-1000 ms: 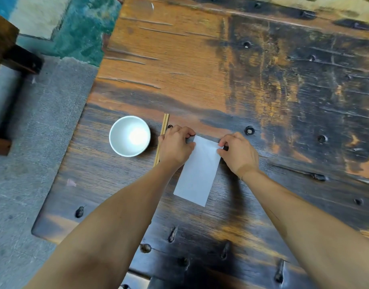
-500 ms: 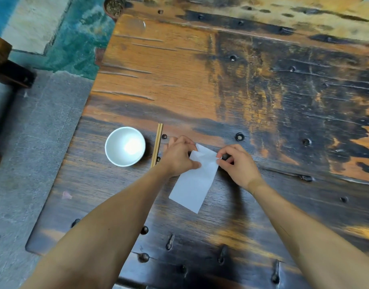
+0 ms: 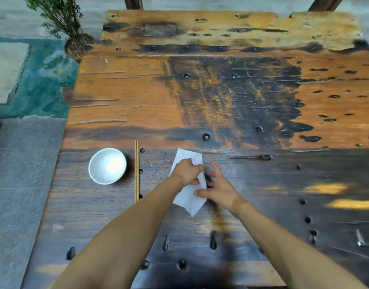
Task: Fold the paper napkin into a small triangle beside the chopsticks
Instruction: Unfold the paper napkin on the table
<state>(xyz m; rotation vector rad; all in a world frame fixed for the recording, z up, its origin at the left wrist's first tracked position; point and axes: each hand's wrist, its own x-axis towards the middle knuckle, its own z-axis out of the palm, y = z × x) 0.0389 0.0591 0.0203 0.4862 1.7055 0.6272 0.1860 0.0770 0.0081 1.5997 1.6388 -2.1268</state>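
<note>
A white paper napkin (image 3: 187,200) lies as a long folded strip on the dark wooden table (image 3: 221,101), to the right of a pair of wooden chopsticks (image 3: 136,170). My left hand (image 3: 186,172) pinches the napkin's right edge near the middle and folds a flap of paper over. My right hand (image 3: 218,189) has spread fingers, with the thumb pressing the napkin's lower right part. The napkin's middle is hidden under my left hand.
A white bowl (image 3: 107,165) stands left of the chopsticks. A potted plant (image 3: 75,43) sits on the floor past the table's far left corner. The table's left edge drops to a grey floor and a teal rug (image 3: 39,80).
The view has tilted up, showing more table. My hands left the napkin's far corners; the left hand now folds the right edge over and the right hand moved down beside the lower part.
</note>
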